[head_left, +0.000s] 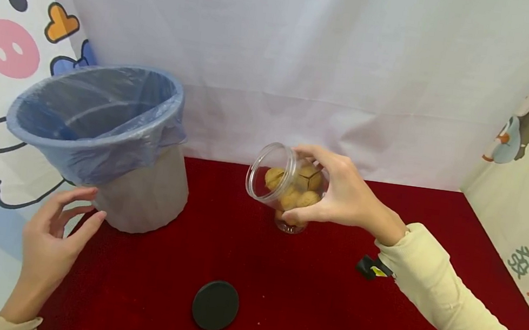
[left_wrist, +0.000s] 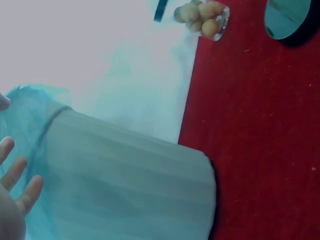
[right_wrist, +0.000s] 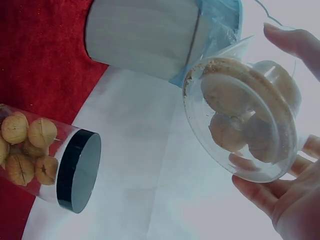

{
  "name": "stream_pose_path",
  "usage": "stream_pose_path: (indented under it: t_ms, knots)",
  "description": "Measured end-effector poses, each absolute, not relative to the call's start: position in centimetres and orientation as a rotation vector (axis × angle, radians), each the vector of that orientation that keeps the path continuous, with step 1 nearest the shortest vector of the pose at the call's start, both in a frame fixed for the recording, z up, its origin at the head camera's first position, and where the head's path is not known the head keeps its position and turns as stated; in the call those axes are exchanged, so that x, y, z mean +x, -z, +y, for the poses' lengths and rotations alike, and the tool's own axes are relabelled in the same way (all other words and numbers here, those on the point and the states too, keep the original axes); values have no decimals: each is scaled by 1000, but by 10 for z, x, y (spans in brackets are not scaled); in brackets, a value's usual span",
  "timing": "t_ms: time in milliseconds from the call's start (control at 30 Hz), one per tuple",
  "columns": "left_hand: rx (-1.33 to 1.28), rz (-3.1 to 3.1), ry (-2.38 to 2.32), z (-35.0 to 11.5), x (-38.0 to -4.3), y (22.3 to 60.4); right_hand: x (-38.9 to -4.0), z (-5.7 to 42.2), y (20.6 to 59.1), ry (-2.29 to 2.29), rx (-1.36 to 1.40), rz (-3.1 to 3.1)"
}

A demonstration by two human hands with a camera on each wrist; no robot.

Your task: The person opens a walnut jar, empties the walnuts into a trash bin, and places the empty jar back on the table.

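Note:
My right hand (head_left: 339, 192) grips a clear plastic jar (head_left: 270, 172) of walnuts, thumb on the near side and fingers over the far side. The jar is tipped, its uncovered mouth facing left towards the bin. In the right wrist view its round base (right_wrist: 240, 120) faces the camera, with several walnuts inside. A second walnut jar (right_wrist: 30, 145), with a black lid (right_wrist: 80, 170), stands on the table, mostly hidden behind the held jar in the head view. My left hand (head_left: 53, 236) holds nothing; its fingers are loosely bent beside the bin (head_left: 149, 190).
A translucent blue bag (head_left: 144, 146) lines the bin at the left and folds over its rim. A round black lid (head_left: 215, 305) lies on the red tabletop (head_left: 308, 300) near the front. A white curtain (head_left: 306, 55) hangs behind, and printed walls flank both sides.

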State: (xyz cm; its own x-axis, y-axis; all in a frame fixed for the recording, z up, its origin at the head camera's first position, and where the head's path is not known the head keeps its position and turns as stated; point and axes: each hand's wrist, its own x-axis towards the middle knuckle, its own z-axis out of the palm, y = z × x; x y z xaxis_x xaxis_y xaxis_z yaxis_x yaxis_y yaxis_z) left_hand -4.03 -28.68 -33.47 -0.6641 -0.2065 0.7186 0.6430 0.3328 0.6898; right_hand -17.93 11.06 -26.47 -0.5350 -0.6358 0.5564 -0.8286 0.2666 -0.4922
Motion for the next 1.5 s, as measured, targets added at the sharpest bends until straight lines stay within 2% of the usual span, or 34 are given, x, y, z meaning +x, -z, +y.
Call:
stream_pose_path:
  t_ms: [533,1000,1500]
  knots:
    - [-421,-1632,1503,-326,-53,324,-188,100,247,-1044,1377,-2252]
    - [-204,-1789,1210,-352,-48,304,-194,83,234,-1017,1386,-2244]
    - [-129,-1988,904,-380,-57,291,-203,60,220,-917,1412,-2251]
